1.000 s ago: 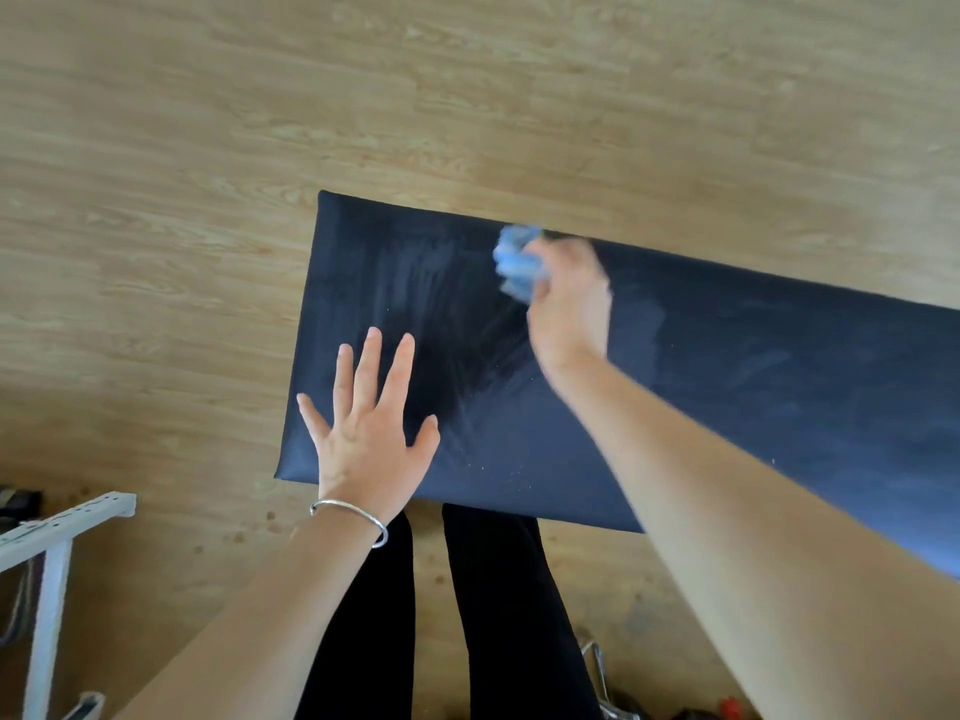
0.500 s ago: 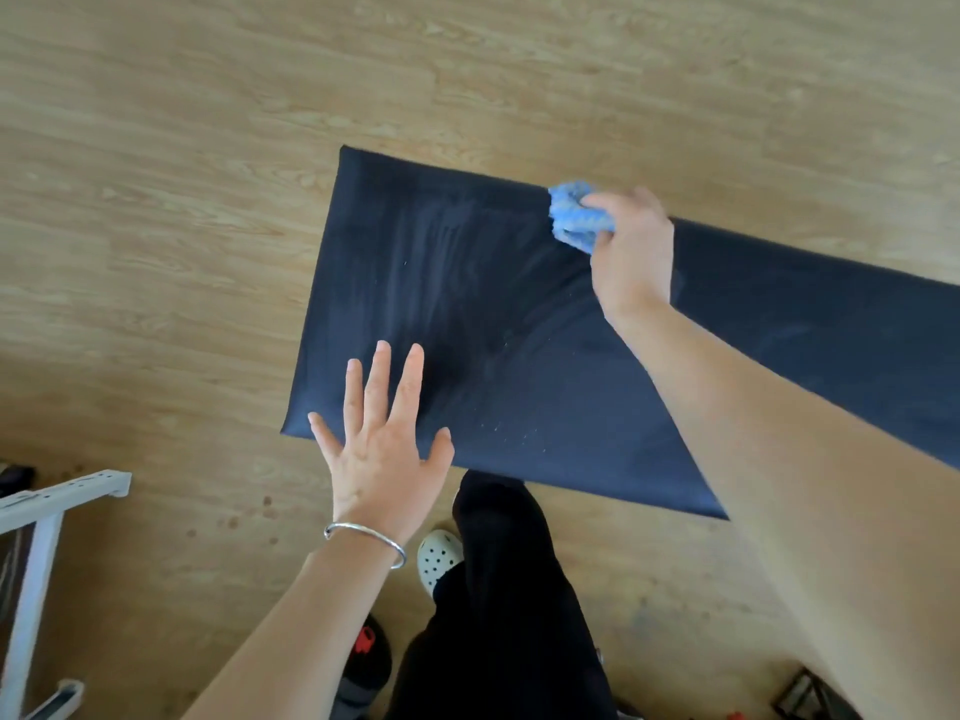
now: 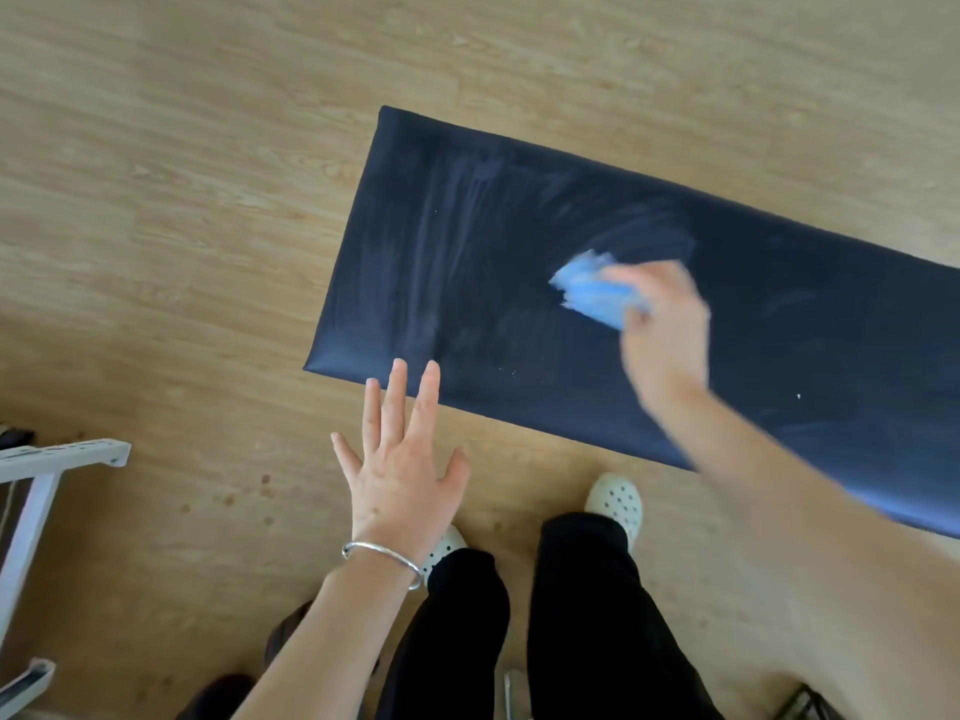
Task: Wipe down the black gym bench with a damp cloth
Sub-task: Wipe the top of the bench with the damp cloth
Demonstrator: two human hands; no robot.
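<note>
Left hand (image 3: 400, 475) is spread flat with its fingers straight and apart, holding nothing; its fingertips reach the near left corner of the black surface (image 3: 467, 283), though whether they press on it cannot be told. A silver bracelet (image 3: 384, 556) sits on that wrist. Pale wet streaks (image 3: 457, 226) cover the left end of the surface, and a few white specks (image 3: 514, 374) lie by its near edge. Further right, at about the middle of the padding, the blue cloth (image 3: 592, 291) is bunched into a wad and rests on the surface, with the right hand (image 3: 667, 330) curled tightly round it; both are blurred. Right of that hand the surface looks duller and probably unwiped, and it runs out of view.

Several things could go wrong from here. A wadded cloth touches only a narrow strip, so gaps between strokes and the near-edge specks may be missed. If the left hand is not bracing, a hard sweep could shift the bench on the wooden floor (image 3: 208, 200). Drips off the near edge would wet the floor by the white clogs (image 3: 615, 498) and invite a slip
</note>
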